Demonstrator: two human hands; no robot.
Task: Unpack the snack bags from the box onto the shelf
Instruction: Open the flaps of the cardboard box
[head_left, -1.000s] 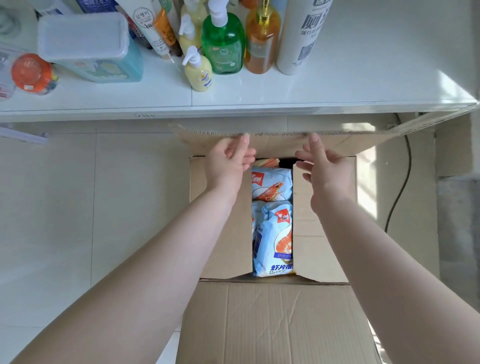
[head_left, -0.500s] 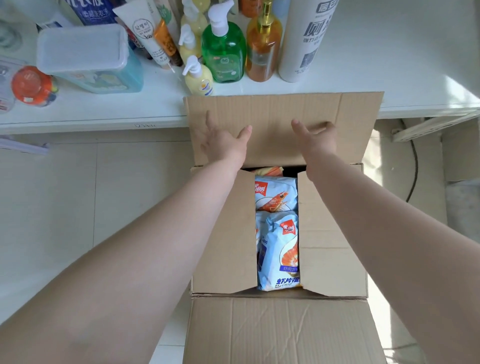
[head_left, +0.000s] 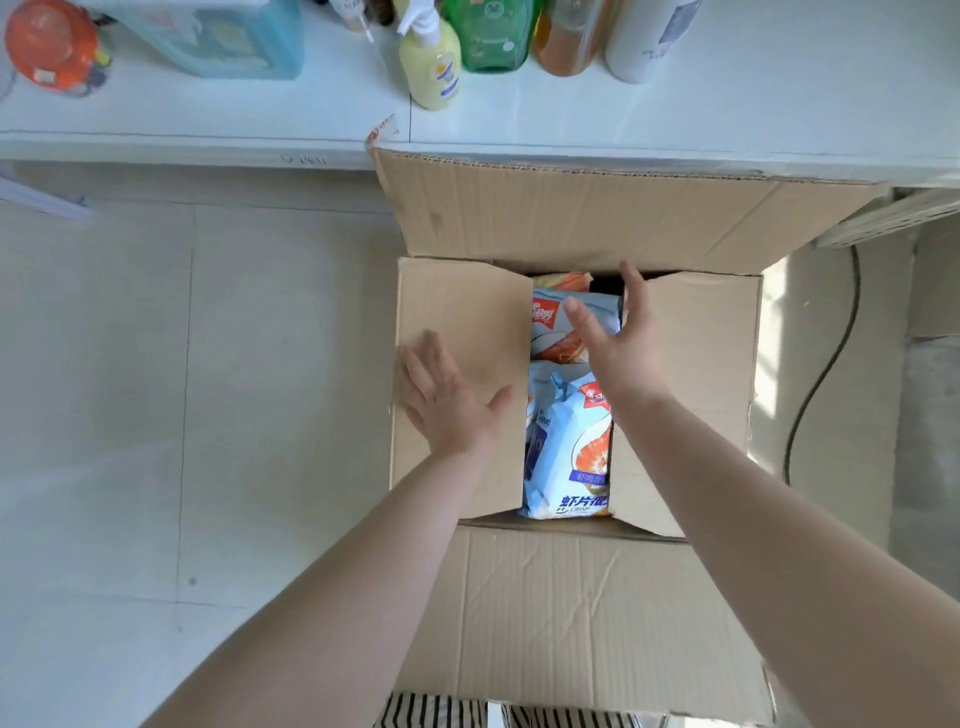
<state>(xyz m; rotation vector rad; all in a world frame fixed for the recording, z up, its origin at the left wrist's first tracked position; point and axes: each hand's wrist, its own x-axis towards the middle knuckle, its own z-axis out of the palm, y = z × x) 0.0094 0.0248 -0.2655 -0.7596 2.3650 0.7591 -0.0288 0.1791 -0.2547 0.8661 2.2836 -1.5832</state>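
A cardboard box (head_left: 696, 395) stands on the floor below the white shelf (head_left: 208, 111). Its far flap leans back against the shelf edge and its near flap lies folded toward me. Two side flaps half cover the opening. Between them show light blue snack bags, one near (head_left: 569, 457) and one farther back (head_left: 550, 322). My left hand (head_left: 447, 400) lies flat with spread fingers on the left side flap. My right hand (head_left: 618, 338) hovers with straight fingers over the gap, at the inner edge of the right side flap, above the far bag.
Along the shelf stand a yellow pump bottle (head_left: 431, 62), a green bottle (head_left: 491, 36), an amber bottle (head_left: 569, 39), a white can (head_left: 647, 36), a teal container (head_left: 228, 36) and an orange-lidded jar (head_left: 52, 44). A black cable (head_left: 826, 374) runs down right of the box.
Both hands left the far flap, which now leans back against the shelf. They came down to the side flaps, left onto the left flap, right over the gap.
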